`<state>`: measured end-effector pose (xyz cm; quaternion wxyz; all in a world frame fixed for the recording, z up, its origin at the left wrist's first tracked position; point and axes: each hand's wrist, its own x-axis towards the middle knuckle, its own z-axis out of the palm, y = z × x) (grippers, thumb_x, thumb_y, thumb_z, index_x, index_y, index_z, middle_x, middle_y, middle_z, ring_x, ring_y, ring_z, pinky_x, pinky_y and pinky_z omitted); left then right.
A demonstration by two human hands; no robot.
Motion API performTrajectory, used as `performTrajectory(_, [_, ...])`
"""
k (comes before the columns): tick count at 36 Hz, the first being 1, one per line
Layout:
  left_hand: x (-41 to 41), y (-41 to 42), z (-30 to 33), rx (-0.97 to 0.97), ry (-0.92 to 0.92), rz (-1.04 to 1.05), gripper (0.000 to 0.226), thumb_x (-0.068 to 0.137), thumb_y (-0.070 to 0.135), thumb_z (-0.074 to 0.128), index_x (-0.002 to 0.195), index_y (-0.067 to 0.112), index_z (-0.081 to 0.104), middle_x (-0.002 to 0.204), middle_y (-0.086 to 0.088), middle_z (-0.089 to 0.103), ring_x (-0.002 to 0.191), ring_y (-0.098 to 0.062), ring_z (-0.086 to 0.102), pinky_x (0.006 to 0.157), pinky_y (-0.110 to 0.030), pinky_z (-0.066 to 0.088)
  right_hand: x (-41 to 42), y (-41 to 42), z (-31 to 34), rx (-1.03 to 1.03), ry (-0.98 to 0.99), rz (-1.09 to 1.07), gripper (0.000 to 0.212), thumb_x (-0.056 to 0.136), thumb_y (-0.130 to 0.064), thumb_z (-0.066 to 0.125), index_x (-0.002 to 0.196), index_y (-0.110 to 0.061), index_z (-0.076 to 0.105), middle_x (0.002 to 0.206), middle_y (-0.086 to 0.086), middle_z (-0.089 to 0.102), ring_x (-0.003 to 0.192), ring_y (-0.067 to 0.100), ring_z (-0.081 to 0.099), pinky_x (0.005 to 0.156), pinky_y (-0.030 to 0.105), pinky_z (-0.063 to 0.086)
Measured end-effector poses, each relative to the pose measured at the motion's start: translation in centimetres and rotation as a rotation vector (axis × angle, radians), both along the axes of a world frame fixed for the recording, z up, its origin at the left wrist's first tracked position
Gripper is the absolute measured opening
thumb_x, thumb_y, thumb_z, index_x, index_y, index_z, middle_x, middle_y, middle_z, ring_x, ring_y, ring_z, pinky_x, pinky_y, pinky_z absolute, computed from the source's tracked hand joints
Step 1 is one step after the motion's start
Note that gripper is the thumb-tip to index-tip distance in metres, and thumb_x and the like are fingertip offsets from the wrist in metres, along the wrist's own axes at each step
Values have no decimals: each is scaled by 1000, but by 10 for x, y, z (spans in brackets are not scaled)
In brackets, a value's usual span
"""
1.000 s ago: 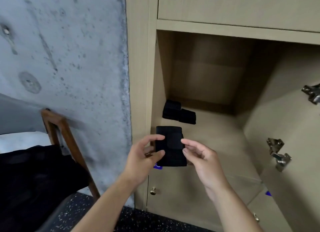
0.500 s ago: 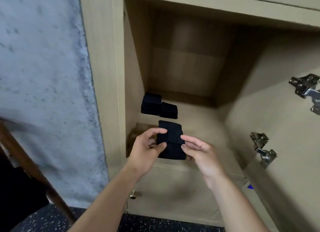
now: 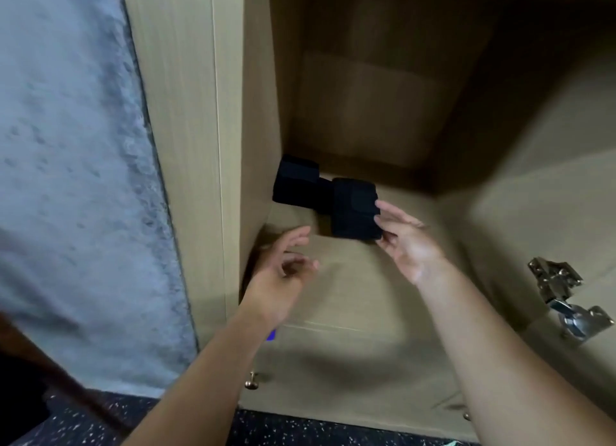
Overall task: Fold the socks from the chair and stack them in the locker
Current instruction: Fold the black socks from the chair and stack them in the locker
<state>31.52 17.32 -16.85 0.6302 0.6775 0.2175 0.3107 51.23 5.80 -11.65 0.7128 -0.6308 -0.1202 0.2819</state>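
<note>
Far left is a grey concrete wall point(image 3: 66, 165), with a sliver of the brown wooden chair point(image 3: 50, 375) poking in at the bottom-left corner over the dark speckled floor point(image 3: 100, 422). Next over is the light wood locker point(image 3: 186, 145), open compartment facing us. Tucked against its left inner wall, towards the back, sits a stack of folded socks point(image 3: 295, 185), all black. The left hand point(image 3: 283, 272) hangs at the near-left part of the shelf, fingers loosely curled and gripping nothing, not touching any sock. Just right of the stack and overlapping it in view is another folded sock point(image 3: 355, 209), pinched on its right edge by the right hand point(image 3: 406, 242), fingers above and thumb below. It's blurry, so can't tell if that sock is already resting on the shelf. Far right, metal hinges point(image 3: 563, 299) sit on the locker's open door.
</note>
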Motion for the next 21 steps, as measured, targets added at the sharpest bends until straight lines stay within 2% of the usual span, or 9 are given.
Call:
performTrajectory(3, [4,3,-2,22,-2,-7,57,91,4,73,119,51,57,128,12,62,99,-4,66,95,-20,47,20,19,0,11,25,-78,32,94,0,67,113,-24,75,127,3,70,108,17,69,80,25,55])
performTrajectory(5, [6,4,-4,37,1,-14,55,92,6,73,120,51,57,128,13,61,100,-4,65,91,-16,48,30,30,-2,15,56,-111,31,95,0,66,110,-25,75,125,3,71,102,16,70,71,23,55])
performTrajectory(8, [8,4,-6,41,9,-19,52,92,6,72,123,46,58,128,13,61,99,-2,64,86,-9,47,41,44,-5,-3,77,-137,30,94,0,68,110,-25,75,124,4,71,105,18,71,69,22,55])
performTrajectory(12, [10,4,-7,40,28,-40,50,91,13,73,125,47,60,129,17,61,105,-3,64,98,-26,50,48,59,-9,-44,66,-154,30,95,0,66,110,-25,74,120,4,73,99,17,72,67,22,55])
performTrajectory(14, [10,4,-7,24,33,-45,48,91,14,74,124,46,61,128,18,61,106,-3,64,101,-29,50,49,66,-10,-48,71,-152,30,95,0,66,110,-24,74,118,4,73,100,17,71,67,22,55])
performTrajectory(18, [10,5,-4,8,30,-56,46,91,15,74,124,46,61,127,19,61,104,-2,64,99,-28,48,50,77,-10,-62,67,-138,30,95,1,66,112,-22,74,114,3,73,96,16,70,66,20,56])
performTrajectory(21, [10,5,-3,-7,32,-65,46,91,15,73,123,46,61,127,20,61,104,-1,64,92,-20,45,51,85,-10,-114,37,-136,28,95,-1,67,107,-25,75,112,1,71,95,15,68,62,19,57])
